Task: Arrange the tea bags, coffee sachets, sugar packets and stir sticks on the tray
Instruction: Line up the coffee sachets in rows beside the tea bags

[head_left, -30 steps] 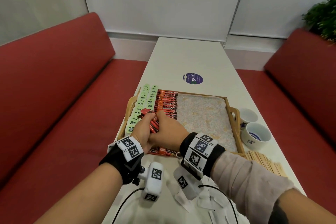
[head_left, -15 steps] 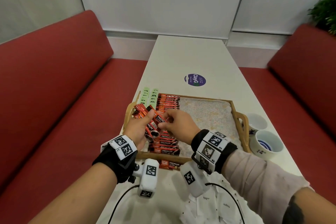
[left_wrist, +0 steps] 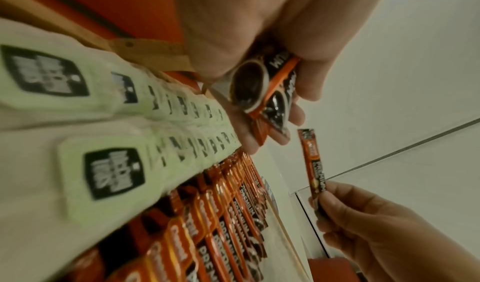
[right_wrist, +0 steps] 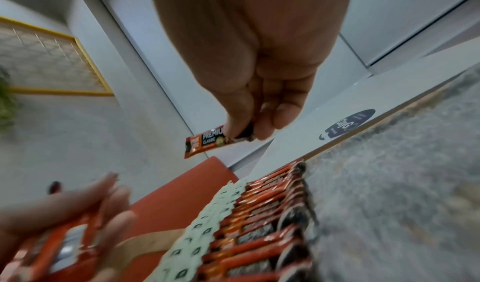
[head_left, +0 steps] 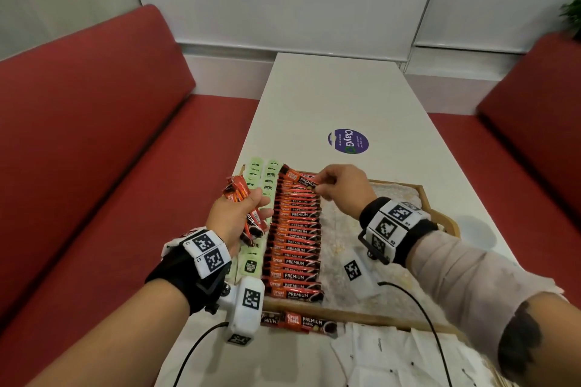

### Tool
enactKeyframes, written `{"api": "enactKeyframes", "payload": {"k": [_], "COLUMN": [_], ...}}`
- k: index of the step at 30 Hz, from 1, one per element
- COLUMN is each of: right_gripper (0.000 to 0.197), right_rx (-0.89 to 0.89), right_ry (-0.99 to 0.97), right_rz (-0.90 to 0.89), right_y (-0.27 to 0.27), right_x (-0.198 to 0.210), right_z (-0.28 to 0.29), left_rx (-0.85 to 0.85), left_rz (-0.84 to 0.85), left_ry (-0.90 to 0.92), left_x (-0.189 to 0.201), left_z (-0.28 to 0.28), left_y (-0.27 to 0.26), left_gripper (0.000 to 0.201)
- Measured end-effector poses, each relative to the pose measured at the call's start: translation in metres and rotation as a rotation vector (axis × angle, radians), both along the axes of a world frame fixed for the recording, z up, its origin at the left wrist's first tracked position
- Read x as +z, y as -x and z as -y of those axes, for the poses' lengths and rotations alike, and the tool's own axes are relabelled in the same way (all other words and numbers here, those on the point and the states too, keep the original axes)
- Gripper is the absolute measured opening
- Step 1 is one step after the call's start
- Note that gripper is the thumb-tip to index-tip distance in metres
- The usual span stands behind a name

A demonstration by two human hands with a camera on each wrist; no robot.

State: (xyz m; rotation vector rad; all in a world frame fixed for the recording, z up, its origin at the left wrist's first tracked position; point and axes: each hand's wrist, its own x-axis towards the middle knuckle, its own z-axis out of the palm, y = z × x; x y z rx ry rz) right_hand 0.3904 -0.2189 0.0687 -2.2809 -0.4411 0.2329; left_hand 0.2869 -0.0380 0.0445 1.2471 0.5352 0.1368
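1. Orange-and-black coffee sachets (head_left: 295, 242) fill one column on the wooden tray (head_left: 421, 195), beside the green tea bags (head_left: 251, 264).
2. We pinch a single sachet (head_left: 301, 180) in our right hand (head_left: 341, 187) above the column's far end; our left hand (head_left: 234, 214) grips a spare bundle (head_left: 237, 193).
3. Next, we judge, it must lie flush with its neighbours.
4. Loose sachets (head_left: 303, 322) and white packets (head_left: 393, 355) wait on the worktop (head_left: 330, 94).

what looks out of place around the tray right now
Two coffee sachets lie on the table just outside the tray's near rim, apart from the neat row of sachets inside it. Beside them, white packets sit in a loose heap on the table. Nothing looks torn or spilled.
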Motion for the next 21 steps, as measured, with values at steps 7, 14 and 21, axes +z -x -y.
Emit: {"api": "enactKeyframes", "payload": {"k": [7, 14, 21], "right_gripper": [0.004, 0.008, 0.008], "right_rx": [-0.021, 0.010, 0.021], "right_ry": [0.210, 0.319, 0.358], "right_rz": [0.039, 0.021, -0.008], "right_y": [-0.053, -0.075, -0.082], "right_x": [-0.009, -0.021, -0.029], "right_z": [-0.010, -0.026, -0.036], "left_rx": [-0.016, -0.023, -0.020], "left_rz": [0.001, -0.019, -0.046], "left_ry": [-0.025, 0.005, -0.001], "left_x": [-0.004, -0.013, -0.012], "left_z": [-0.007, -0.002, 0.004], "left_y": [-0.022, -0.029, -0.038], "left_gripper": [0.013, 0.013, 0.018]}}
